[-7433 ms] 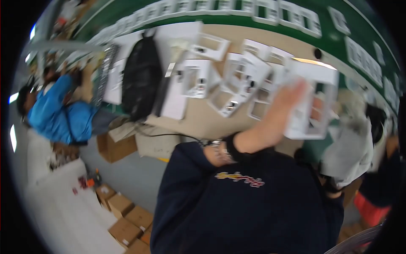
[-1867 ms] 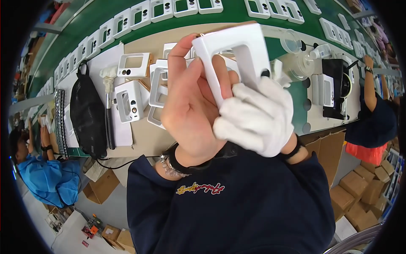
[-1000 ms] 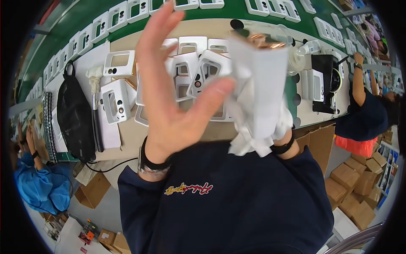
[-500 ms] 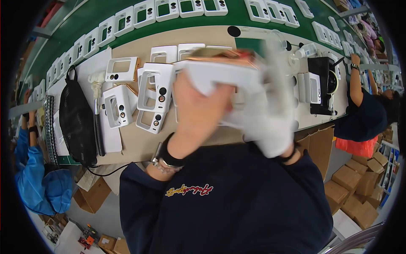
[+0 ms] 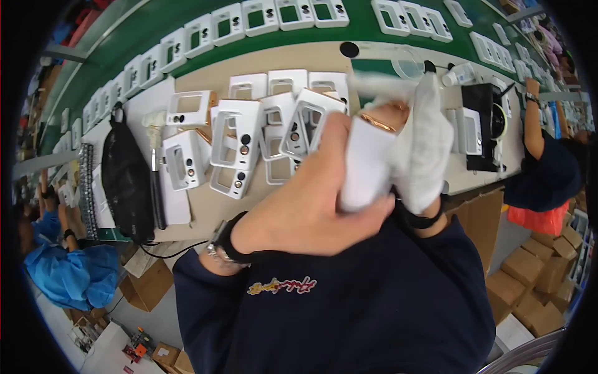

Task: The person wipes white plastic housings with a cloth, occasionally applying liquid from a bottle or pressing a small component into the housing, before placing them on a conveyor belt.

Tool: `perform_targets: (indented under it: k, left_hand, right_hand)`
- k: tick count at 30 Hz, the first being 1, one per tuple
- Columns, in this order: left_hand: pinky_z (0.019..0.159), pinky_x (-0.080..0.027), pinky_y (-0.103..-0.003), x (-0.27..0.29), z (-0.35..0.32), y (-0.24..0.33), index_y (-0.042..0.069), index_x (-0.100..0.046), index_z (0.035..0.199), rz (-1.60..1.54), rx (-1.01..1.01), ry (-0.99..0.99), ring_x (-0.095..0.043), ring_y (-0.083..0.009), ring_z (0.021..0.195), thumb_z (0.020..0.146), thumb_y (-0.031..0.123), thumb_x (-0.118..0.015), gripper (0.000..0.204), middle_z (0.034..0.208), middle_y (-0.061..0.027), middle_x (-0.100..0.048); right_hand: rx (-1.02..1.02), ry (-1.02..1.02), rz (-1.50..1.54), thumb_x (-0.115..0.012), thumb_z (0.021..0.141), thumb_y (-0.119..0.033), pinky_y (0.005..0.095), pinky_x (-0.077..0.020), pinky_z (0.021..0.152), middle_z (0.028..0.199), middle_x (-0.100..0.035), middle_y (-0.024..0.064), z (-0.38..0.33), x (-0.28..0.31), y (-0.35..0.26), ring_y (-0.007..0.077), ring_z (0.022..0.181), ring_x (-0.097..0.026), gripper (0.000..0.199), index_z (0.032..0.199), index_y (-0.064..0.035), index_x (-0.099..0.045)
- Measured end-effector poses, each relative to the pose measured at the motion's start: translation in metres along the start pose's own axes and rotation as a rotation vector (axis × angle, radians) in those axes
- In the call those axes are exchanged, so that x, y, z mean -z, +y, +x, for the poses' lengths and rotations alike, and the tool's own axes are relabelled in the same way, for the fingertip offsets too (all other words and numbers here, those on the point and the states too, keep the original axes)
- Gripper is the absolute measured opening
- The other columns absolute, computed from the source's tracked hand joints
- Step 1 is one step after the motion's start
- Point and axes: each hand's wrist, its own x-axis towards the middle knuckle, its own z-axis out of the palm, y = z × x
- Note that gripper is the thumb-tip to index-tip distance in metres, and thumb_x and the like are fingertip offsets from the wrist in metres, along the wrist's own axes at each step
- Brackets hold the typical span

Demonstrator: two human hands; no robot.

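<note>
Head view had us w/ both hands on one white case (image 5: 366, 165), held off the counter (image 5: 213, 217), near its front edge & just right of the pile (image 5: 249, 113). Our bare L hand (image 5: 305, 209) wrapped the case's left side, fingers along its far part & thumb under the near end, so the L grip was closed round it. Our R hand (image 5: 427, 146), in a white glove, was at the case's right side; w/ the blur we couldn't tell if those fingers gripped it or just pressed. A copper-coloured edge showed at the case's far end.

Progress, as far as we could judge: this one case was mid-handling, not yet set down. Several more lay loose in the pile, overlapping & at mixed angles, no hand working on them exc. where our L fingers came close. Others stood in a neat row (image 5: 259, 31) on the green strip (image 5: 359, 22) beyond. Nothing visible told us which were finished, so no firm count of done vs. left.

Also abt: pouch (image 5: 124, 181) & brush (image 5: 157, 187) to the left; clear dish (image 5: 406, 63), bottle (image 5: 459, 75) & black holder (image 5: 476, 100) to the right.
</note>
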Motion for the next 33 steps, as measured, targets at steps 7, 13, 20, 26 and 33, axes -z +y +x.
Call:
perform_targets:
  k: [7, 13, 20, 26, 33]
  left_hand:
    - [0.057, -0.042, -0.022, 0.075, 0.079, 0.026, -0.003, -0.042, 0.109, 0.147, 0.296, 0.017, -0.053, -0.0111, 0.063, 0.073, 0.026, -0.064, 0.050, 0.077, -0.0067, -0.056]
    - [0.046, -0.042, -0.026, 0.222, 0.254, -0.106, -0.004, -0.057, 0.074, 0.785, 0.377, 0.242, -0.054, -0.0148, 0.050, 0.064, 0.039, -0.069, 0.046, 0.060, -0.0080, -0.056]
    - [0.067, -0.044, -0.034, 0.274, 0.296, -0.189, -0.002, -0.056, 0.090, 0.750, 0.304, 0.226, -0.057, -0.0255, 0.079, 0.063, 0.041, -0.067, 0.052, 0.086, -0.0160, -0.058]
    - [0.082, -0.038, -0.040, 0.241, 0.227, -0.158, 0.011, -0.052, 0.106, 1.352, 0.402, -0.112, -0.050, -0.0289, 0.097, 0.063, 0.036, -0.066, 0.052, 0.106, -0.0178, -0.052]
    - [0.053, -0.044, -0.032, 0.195, 0.197, -0.112, 0.012, -0.045, 0.106, 0.935, 0.036, 0.232, -0.055, -0.0253, 0.060, 0.071, 0.017, -0.057, 0.037, 0.074, -0.0085, -0.057]
  right_hand:
    - [0.239, 0.368, -0.320, -0.043, 0.089, -0.022, 0.0180, -0.0395, 0.053, 0.075, -0.060, 0.0028, 0.001, 0.020, 0.000, 0.0053, 0.059, -0.050, 0.032, 0.090, 0.0051, -0.059]
    - [0.369, 0.151, -0.243, -0.048, 0.083, -0.011, 0.0235, -0.0382, 0.045, 0.057, -0.058, 0.0057, -0.036, 0.063, -0.008, 0.0115, 0.046, -0.050, 0.022, 0.068, 0.0016, -0.059]
    - [0.064, 0.421, -0.075, -0.044, 0.084, -0.022, 0.0251, -0.0383, 0.052, 0.064, -0.058, 0.0107, -0.045, 0.087, 0.017, 0.0149, 0.054, -0.051, 0.034, 0.071, 0.0055, -0.059]
    - [-0.079, 0.490, -0.294, -0.041, 0.086, -0.029, 0.0242, -0.0410, 0.057, 0.070, -0.061, 0.0145, -0.046, 0.095, 0.038, 0.0183, 0.059, -0.054, 0.044, 0.071, 0.0084, -0.059]
    - [0.385, 0.221, -0.041, -0.043, 0.085, -0.030, 0.0279, -0.0433, 0.063, 0.070, -0.061, 0.0126, -0.054, 0.088, 0.035, 0.0223, 0.068, -0.057, 0.041, 0.082, 0.0079, -0.059]
